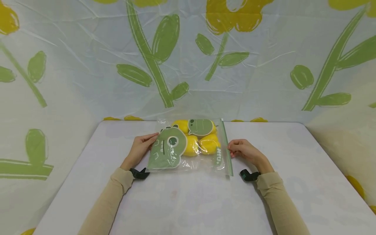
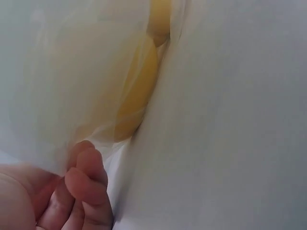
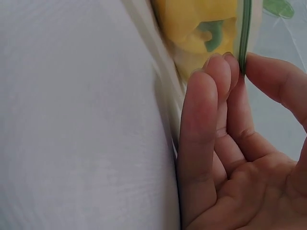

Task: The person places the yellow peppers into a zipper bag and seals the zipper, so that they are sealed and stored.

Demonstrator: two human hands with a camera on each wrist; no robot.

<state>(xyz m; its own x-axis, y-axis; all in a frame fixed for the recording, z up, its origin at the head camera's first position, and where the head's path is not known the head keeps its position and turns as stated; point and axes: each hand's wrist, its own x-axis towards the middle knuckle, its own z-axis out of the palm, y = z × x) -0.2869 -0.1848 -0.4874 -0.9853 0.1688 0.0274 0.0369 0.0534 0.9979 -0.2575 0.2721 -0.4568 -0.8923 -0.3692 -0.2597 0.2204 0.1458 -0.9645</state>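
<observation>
A clear zip bag (image 1: 167, 163) with green cartoon prints lies flat between the two hands in the head view. Several yellow bell peppers (image 1: 209, 144) show through its plastic, one with a green stem visible in the right wrist view. My left hand (image 1: 140, 148) pinches the bag's left edge between thumb and fingers. At the opposite side, my right hand (image 1: 246, 150) pinches the green zip strip (image 3: 245, 33) between thumb and index finger. Its other fingers (image 3: 199, 110) extend below the strip. The strip looks closed in the head view, but I cannot tell for certain.
Beneath the bag is a white table (image 1: 182, 205). A white cloth (image 1: 97, 75) printed with yellow flowers and green leaves hangs behind it and along both sides. Each wrist wears a black camera mount (image 1: 249, 175) near the sleeve cuff.
</observation>
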